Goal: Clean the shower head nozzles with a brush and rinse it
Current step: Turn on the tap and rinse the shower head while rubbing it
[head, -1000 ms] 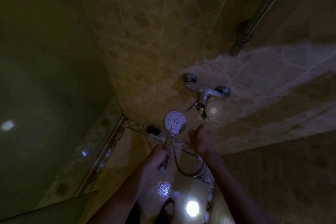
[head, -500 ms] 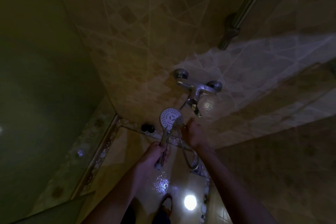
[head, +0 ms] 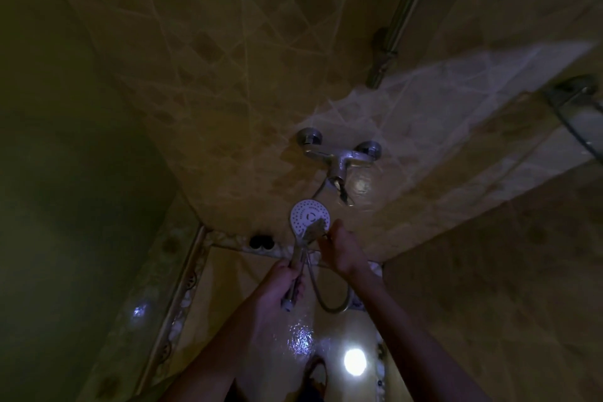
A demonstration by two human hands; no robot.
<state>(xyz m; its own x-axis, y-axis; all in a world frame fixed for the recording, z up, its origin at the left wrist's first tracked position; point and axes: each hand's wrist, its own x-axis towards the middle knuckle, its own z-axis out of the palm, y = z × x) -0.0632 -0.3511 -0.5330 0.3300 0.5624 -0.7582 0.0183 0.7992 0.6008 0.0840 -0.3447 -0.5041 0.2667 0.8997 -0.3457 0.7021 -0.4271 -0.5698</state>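
The round white shower head (head: 306, 214) faces up toward me, its nozzle face lit. My left hand (head: 280, 284) grips its chrome handle from below. My right hand (head: 341, 246) holds a small brush (head: 315, 228) whose bristles lie on the lower right edge of the nozzle face. The metal hose (head: 326, 299) loops down from the handle between my two forearms.
A chrome mixer tap (head: 339, 157) is fixed to the tiled wall just above the shower head. A vertical rail (head: 398, 19) runs up the wall at upper right. A dark drain (head: 260, 241) sits in the floor corner. The wet floor (head: 354, 361) reflects a bright light.
My right hand moved left and brought the brush onto the nozzle face. The left hand keeps its grip on the handle. The view tilted slightly.
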